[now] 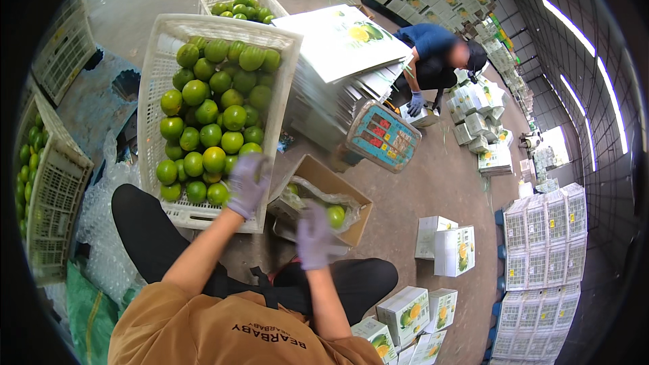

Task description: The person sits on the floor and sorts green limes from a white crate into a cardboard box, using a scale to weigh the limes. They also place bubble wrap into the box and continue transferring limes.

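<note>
A white plastic crate [223,23] of green citrus fruits [214,159] stands in front of me, tilted towards me. My left hand [248,185], in a pale purple glove, is at the crate's near right corner, beside the nearest fruits. Its fingers are blurred, so a hold on a fruit cannot be made out. Right of the crate is an uncovered cardboard carton [359,213] lined with a clear plastic bag [350,202]. A green fruit [335,216] shows inside. My right hand [313,237], also gloved and blurred, is over the carton's near left part and hides some of it.
A scale's display [384,135] stands beyond the carton, near stacked flat cardboard [337,40]. A co-worker [431,50] crouches behind it, gloved hands at a box. Printed cartons [404,314] sit at my right. Another fruit crate [58,203] and bubble wrap [109,233] are at left.
</note>
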`<act>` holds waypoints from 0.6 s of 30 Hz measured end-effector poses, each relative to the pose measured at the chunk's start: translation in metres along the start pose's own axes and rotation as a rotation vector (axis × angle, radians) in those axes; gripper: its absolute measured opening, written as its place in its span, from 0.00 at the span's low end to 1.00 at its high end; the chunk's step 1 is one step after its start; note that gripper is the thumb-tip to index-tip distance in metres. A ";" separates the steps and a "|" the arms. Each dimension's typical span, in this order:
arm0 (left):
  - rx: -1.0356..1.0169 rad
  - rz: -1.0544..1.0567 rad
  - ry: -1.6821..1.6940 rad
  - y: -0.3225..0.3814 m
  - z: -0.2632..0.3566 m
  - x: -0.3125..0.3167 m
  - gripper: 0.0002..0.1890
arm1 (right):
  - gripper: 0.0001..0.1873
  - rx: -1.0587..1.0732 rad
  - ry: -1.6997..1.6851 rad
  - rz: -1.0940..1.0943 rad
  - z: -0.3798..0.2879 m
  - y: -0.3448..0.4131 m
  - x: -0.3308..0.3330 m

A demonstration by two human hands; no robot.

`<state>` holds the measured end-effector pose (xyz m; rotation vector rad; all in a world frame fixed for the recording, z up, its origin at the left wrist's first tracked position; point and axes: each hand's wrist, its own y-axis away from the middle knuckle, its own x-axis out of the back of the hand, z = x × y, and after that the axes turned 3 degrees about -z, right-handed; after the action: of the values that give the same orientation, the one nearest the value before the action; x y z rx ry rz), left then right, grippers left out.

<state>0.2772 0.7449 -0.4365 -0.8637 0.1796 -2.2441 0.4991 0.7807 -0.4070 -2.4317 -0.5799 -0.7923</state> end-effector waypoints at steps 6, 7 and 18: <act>0.120 -0.311 -0.776 -0.010 -0.098 0.058 0.42 | 0.34 0.050 0.517 -0.854 -0.021 0.001 -0.191; 0.139 -0.415 -0.751 -0.012 -0.097 0.064 0.43 | 0.33 0.041 0.630 -0.891 -0.015 -0.004 -0.207; -0.155 -0.053 0.252 0.010 0.055 0.014 0.41 | 0.39 0.039 0.329 0.065 -0.013 0.017 0.022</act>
<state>0.3105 0.7344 -0.3901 -0.6684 0.4573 -2.4086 0.5194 0.7652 -0.3895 -2.2072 -0.3832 -1.1122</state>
